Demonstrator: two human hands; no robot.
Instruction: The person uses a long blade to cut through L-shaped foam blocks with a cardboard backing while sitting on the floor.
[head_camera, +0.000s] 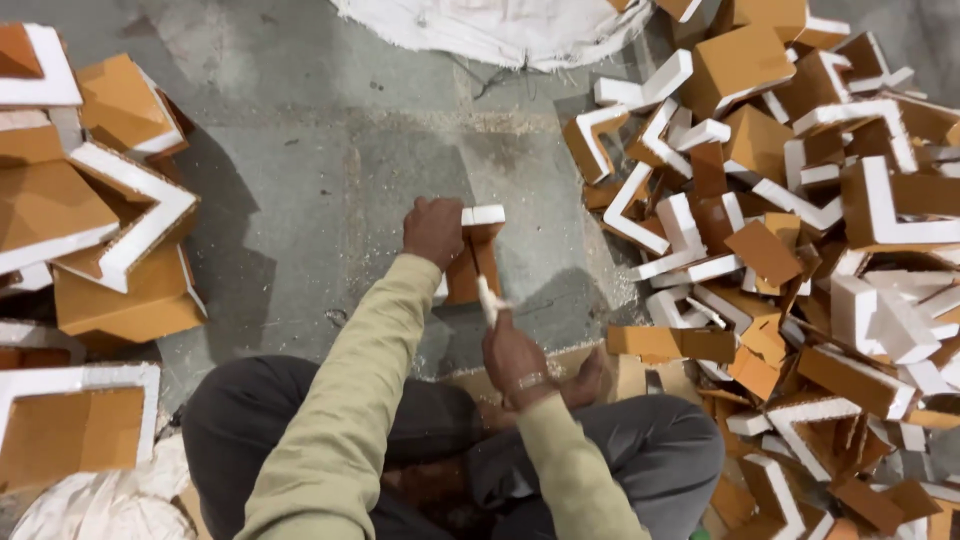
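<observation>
While corner pieces (800, 250) crowd round, left hand (433, 231) clamps foam block (474, 262); right hand (512, 352) grips blade (488, 300).

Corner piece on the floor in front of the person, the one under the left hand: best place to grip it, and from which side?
Probably the top end of the corner piece, from above. It stands roughly upright on the concrete floor, white foam edge up, and the left hand already grips there. That keeps the lower orange faces free, where the right hand holds a pale strip.
</observation>
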